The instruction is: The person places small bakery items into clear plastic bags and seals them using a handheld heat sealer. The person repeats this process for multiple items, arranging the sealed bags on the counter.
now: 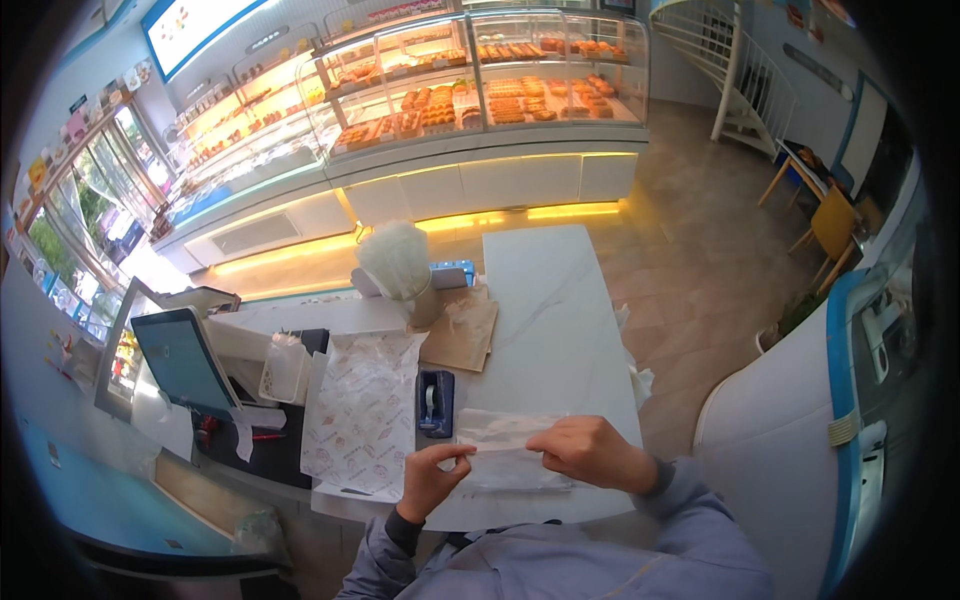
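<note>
A clear, thin plastic bag [512, 436] is stretched between my two hands over the near part of the white marbled counter [553, 300]. My left hand [430, 482] pinches it at the left between thumb and forefinger. At the right, my right hand [592, 454] grips its edge with curled fingers. More clear film lies flat under the hands, and I cannot tell whether it is a separate bag. A dark blue tape dispenser [435, 404] stands just beyond my left hand, and left of it lies printed wrapping paper [362, 400].
Brown paper bags [462, 331] lie beyond the dispenser, near a container holding pale plastic bags [394, 262]. A screen [183, 360] and a white basket [286, 371] stand at the left. Across the floor is a glass bread display case [480, 85]. A white padded object [765, 440] is at the right.
</note>
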Available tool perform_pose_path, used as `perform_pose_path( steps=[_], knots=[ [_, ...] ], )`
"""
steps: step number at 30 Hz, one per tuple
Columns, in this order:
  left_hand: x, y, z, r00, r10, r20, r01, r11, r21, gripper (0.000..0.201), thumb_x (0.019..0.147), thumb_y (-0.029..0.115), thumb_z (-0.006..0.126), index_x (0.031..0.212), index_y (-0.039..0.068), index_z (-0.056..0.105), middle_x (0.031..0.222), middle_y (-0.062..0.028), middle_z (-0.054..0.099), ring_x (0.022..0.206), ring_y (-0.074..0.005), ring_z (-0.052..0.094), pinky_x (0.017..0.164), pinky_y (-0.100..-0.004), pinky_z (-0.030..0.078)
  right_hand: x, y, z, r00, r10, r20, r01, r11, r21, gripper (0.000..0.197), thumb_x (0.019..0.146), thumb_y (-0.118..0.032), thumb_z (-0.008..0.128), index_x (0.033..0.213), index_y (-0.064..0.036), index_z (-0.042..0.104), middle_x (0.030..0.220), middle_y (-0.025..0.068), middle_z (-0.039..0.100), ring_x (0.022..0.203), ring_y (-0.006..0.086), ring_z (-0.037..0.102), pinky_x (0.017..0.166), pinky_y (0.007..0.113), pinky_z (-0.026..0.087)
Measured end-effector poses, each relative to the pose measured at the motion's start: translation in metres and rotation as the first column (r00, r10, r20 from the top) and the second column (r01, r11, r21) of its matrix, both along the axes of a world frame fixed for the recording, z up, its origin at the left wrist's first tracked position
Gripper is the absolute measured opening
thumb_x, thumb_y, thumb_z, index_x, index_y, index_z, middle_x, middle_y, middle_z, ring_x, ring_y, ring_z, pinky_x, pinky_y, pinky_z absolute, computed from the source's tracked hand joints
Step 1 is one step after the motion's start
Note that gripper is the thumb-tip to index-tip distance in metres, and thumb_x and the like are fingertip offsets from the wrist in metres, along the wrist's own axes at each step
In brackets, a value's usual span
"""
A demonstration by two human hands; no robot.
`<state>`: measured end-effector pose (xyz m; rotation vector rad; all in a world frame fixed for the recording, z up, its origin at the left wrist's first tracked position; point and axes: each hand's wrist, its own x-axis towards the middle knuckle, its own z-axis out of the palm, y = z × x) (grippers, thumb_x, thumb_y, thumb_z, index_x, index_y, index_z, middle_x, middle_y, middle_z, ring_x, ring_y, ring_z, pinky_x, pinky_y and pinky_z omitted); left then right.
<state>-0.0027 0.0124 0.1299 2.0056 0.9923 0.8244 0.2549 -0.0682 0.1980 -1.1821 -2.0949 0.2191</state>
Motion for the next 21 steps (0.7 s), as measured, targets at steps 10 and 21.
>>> perform_pose_path(
  steps=[10, 21],
  knots=[
    [-0.018, 0.020, -0.020, 0.994, 0.108, -0.008, -0.108, 0.993, -0.055, 0.021, 0.079, 0.003, 0.068, 0.096, 0.008, 0.079, 0.085, -0.0127, 0.075, 0.077, -0.0221, 0.074, 0.071, -0.0282, 0.056, 0.025, -0.010, 0.005, 0.990, -0.136, -0.043, 0.136, 0.991, 0.002, 0.020, 0.072, 0.000, 0.071, 0.092, -0.0030, 0.072, 0.077, 0.0114, 0.070, 0.070, 0.0283, 0.068, 0.062, 0.037, 0.055],
    [0.014, 0.055, 0.003, 0.988, 0.146, -0.043, -0.119, 0.918, 0.377, 0.028, 0.078, -0.003, 0.068, 0.103, 0.007, 0.075, 0.095, -0.0132, 0.074, 0.089, -0.0281, 0.072, 0.078, -0.0331, 0.057, 0.064, 0.022, -0.008, 0.926, -0.373, -0.050, 0.376, 0.908, 0.187, 0.019, 0.073, 0.004, 0.069, 0.087, -0.0087, 0.072, 0.080, 0.0084, 0.071, 0.070, 0.0275, 0.066, 0.061, 0.037, 0.049]
  ],
)
